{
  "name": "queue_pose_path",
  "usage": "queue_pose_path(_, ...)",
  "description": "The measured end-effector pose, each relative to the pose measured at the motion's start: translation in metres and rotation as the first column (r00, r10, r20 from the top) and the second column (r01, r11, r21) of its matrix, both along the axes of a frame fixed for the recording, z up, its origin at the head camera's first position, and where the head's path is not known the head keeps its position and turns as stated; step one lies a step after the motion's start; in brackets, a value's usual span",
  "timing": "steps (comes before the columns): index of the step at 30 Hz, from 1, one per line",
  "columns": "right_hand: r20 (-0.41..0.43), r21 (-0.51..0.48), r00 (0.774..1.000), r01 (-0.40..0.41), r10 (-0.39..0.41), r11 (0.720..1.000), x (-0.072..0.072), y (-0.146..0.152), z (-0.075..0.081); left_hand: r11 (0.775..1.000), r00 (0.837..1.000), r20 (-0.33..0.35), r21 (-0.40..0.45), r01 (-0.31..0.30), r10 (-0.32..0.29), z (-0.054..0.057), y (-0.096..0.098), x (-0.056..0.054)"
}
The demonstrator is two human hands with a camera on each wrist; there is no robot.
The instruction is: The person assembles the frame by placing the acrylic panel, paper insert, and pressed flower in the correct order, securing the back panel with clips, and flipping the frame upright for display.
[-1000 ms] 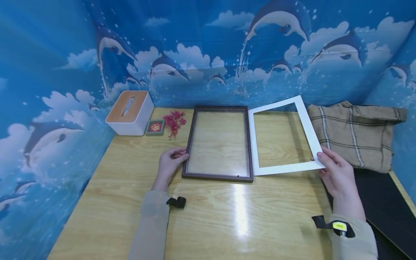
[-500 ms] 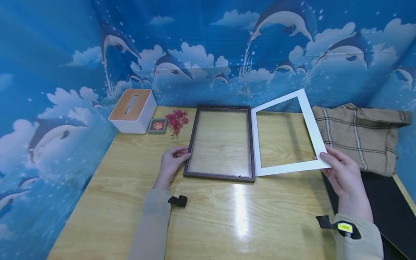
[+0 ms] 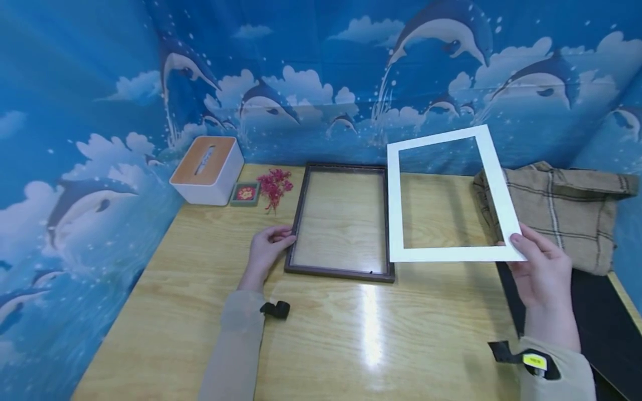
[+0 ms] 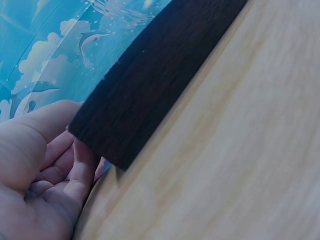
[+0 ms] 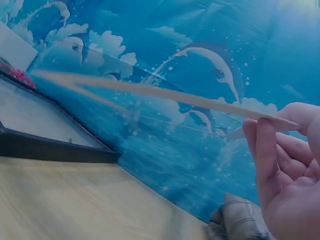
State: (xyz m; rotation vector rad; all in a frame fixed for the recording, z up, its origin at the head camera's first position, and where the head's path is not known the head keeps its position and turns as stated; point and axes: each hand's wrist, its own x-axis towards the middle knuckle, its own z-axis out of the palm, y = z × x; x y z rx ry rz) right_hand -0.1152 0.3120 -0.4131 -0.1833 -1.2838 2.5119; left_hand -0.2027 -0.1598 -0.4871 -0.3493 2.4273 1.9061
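A dark brown picture frame (image 3: 341,274) with a clear pane lies on the table. My left hand (image 3: 263,253) holds its left edge, thumb on one side and fingers curled at the other; the left wrist view shows the frame's dark side bar (image 4: 150,85) against the fingers. To the right, a white picture mat (image 3: 451,254) with a large rectangular opening is up in the air, tilted. My right hand (image 3: 544,273) pinches its lower right corner between thumb and fingers. In the right wrist view the mat (image 5: 190,98) appears nearly edge-on, above the table.
At the back left are a white tissue box (image 3: 200,195) with a wooden lid, a small green-edged square with a flower design (image 3: 245,193), and pink dried flowers (image 3: 275,186). Folded plaid cloth (image 3: 577,211) sits at the right, over a black sheet (image 3: 597,312).
My right hand has lifted the white mat off the table and moved it slightly right; its left edge now rises beside the frame. My left hand stays at the frame.
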Motion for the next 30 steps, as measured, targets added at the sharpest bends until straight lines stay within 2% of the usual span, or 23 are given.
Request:
queue_pose_path(7,-0.014,-0.088,0.990,-0.139,0.138,0.986,-0.005,-0.025,-0.010,1.000,1.000,-0.002,-0.009,0.004,-0.004,0.000,-0.003,0.000)
queue_pose_path(11,-0.025,-0.081,0.985,-0.175,0.173,0.981,-0.010,-0.045,-0.019,1.000,1.000,-0.009,-0.006,0.009,-0.009,-0.001,-0.003,0.001)
queue_pose_path(15,-0.030,-0.027,0.989,-0.148,0.147,0.989,-0.014,-0.068,-0.023,1.000,1.000,-0.026,0.006,0.015,-0.015,-0.002,-0.002,0.001)
queue_pose_path(20,0.028,0.067,0.993,-0.117,0.115,0.991,-0.020,-0.092,-0.027,1.000,0.999,-0.032,0.006,0.018,-0.018,-0.003,-0.002,0.001)
queue_pose_path(25,0.104,0.184,0.987,-0.138,0.121,0.973,-0.025,-0.111,-0.034,1.000,1.000,-0.030,0.010,0.005,-0.005,-0.002,-0.001,0.000)
queue_pose_path(30,0.139,0.304,0.986,-0.125,0.086,0.944,-0.028,-0.129,-0.040,0.999,1.000,-0.005,0.037,-0.021,0.021,-0.003,0.001,-0.003)
